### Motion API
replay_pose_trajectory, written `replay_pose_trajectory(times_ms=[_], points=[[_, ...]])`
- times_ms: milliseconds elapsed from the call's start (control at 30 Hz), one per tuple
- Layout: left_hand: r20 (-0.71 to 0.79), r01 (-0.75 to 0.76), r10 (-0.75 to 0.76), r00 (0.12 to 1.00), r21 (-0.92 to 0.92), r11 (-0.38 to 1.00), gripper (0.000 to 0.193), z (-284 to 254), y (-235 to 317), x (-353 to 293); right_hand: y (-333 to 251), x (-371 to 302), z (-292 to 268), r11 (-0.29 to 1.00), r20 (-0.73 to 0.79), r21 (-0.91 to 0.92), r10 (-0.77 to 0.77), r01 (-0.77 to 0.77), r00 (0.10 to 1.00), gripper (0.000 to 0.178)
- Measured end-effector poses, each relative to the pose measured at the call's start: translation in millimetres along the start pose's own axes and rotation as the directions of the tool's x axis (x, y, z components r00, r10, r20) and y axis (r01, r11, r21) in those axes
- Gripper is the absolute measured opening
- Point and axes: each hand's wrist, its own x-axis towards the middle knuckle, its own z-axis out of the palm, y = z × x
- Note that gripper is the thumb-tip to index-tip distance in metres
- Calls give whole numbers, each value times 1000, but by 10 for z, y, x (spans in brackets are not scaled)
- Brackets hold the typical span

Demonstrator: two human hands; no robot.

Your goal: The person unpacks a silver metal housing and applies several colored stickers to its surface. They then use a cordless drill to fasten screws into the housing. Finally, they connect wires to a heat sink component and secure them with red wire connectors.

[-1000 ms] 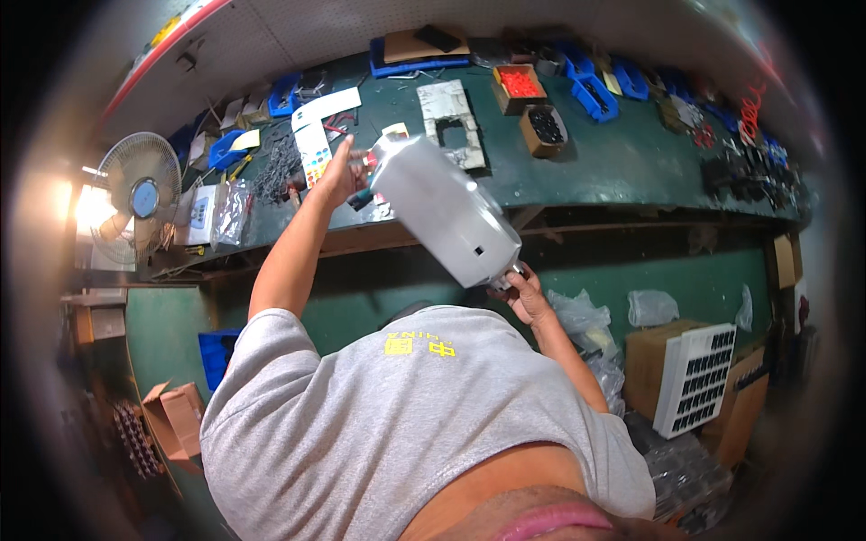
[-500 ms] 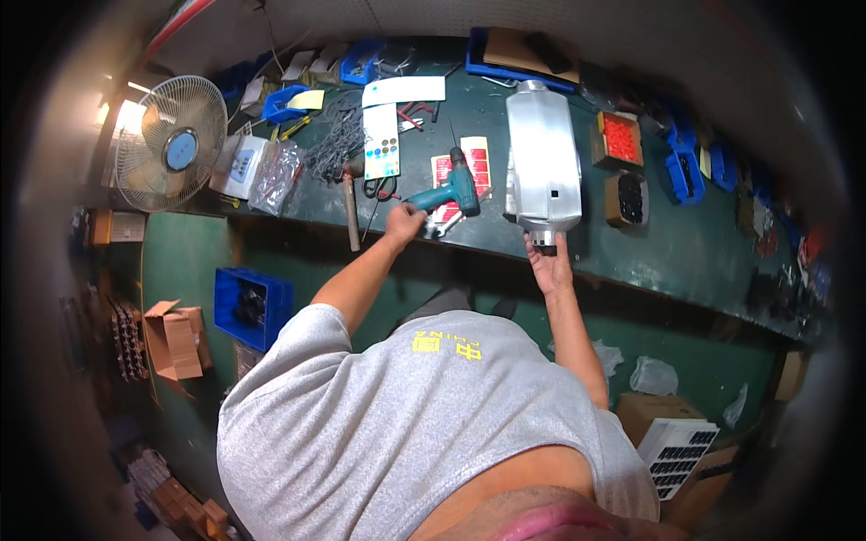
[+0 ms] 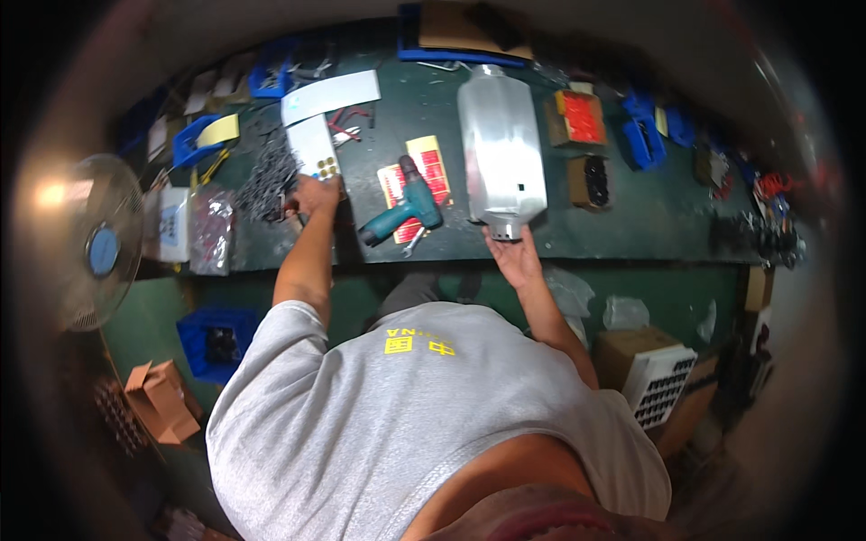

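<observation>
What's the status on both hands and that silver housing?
Left hand on small parts by white panel. Right hand at silver housing near end. Teal drill lies between.
</observation>
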Motion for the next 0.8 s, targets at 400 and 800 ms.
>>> replay_pose_trajectory(times_ms=[400, 800], points=[[80, 216, -202, 976, -299, 930, 69, 148, 228, 241, -71, -104, 126, 985, -179, -174, -44, 12, 983, 73], [442, 430, 361, 821, -895, 119, 24, -925, 726, -1104, -178, -213, 1149, 384, 102, -861, -512, 333, 853, 24]])
